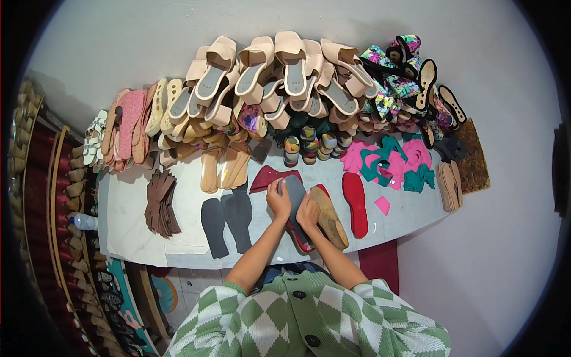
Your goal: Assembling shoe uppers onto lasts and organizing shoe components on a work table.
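Between my hands is a grey shoe sole (293, 188), its toe end pointing away from me. Red material (301, 239) shows along its near end, under the sole. My left hand (278, 201) wraps the sole's left edge, thumb up against it. On the right edge, my right hand (308, 213) closes with its fingers bent. A wooden shoe last (332, 221) lies just right of my right hand, with a bit of red at its far end. Past it rests a red insole (355, 205). Two dark grey soles (215, 227) lie left of my left forearm. A dark red piece (266, 178) sits beyond my left hand.
Heeled beige sandals (291, 65) are piled high along the wall. Brown strips (162, 204) lie on the left of the table (125, 217). Pink and green scraps (389, 159) are heaped at right, near stacked tan soles (449, 185). A shelf of lasts (76, 202) stands far left.
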Demonstrator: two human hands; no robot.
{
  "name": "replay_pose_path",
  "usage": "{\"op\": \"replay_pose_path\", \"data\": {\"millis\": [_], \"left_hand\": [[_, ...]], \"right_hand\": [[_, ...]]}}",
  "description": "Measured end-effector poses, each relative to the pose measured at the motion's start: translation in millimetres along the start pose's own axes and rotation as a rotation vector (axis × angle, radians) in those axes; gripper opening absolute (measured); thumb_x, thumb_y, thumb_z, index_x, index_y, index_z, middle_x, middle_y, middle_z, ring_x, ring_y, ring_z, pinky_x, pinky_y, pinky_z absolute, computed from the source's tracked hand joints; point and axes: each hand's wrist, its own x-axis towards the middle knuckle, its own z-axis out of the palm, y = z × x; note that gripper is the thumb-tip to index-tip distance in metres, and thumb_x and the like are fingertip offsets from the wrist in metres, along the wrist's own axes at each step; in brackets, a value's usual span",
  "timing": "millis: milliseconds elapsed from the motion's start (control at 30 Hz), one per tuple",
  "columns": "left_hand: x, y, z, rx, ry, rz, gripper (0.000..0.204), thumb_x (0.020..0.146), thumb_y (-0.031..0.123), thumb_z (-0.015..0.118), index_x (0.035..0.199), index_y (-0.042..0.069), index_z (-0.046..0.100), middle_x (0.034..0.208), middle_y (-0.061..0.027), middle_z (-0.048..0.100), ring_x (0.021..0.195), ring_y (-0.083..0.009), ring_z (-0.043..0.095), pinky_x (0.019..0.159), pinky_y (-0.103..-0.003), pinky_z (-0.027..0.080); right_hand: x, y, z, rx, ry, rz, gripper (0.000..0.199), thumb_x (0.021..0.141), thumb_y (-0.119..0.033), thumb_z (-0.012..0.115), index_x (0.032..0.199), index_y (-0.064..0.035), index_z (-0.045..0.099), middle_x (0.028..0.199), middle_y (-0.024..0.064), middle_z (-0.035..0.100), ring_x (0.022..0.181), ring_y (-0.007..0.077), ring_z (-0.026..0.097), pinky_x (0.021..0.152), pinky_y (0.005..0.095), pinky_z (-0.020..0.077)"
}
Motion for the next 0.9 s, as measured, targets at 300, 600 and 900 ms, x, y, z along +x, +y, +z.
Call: {"op": "replay_pose_path", "data": {"millis": [300,600,900], "left_hand": [[-4.6,5.3,11.7,-0.006,0.005,-0.004,0.020,0.085,0.017,0.055,0.093,0.000,0.062,0.086,-0.0149,0.061,0.082,-0.0270,0.058,0.075,-0.035,0.044],[-5.0,-1.7,4.6,-0.047,0.076,-0.029,0.019,0.085,0.017,0.055,0.094,0.001,0.062,0.089,-0.0152,0.058,0.082,-0.0299,0.057,0.074,-0.037,0.044],[-5.1,2.1,1.1,-0.031,0.130,-0.070,0.018,0.085,0.014,0.055,0.096,0.002,0.062,0.090,-0.0147,0.056,0.085,-0.0288,0.056,0.077,-0.034,0.045]], "right_hand": [[4.6,4.7,-10.1,-0.005,-0.038,0.029,0.058,0.093,-0.037,0.026,0.082,0.0076,0.062,0.077,0.0317,0.057,0.076,0.0458,0.056,0.072,0.0511,0.0418],[-15.3,15.9,-12.9,-0.009,-0.043,-0.067,0.051,0.089,-0.039,0.037,0.081,0.0051,0.061,0.078,0.0310,0.058,0.075,0.0462,0.057,0.070,0.0502,0.0430],[-10.1,22.4,-7.2,0.009,-0.094,-0.138,0.053,0.090,-0.040,0.036,0.080,0.0051,0.062,0.076,0.0311,0.058,0.074,0.0460,0.057,0.070,0.0497,0.0434]]}}
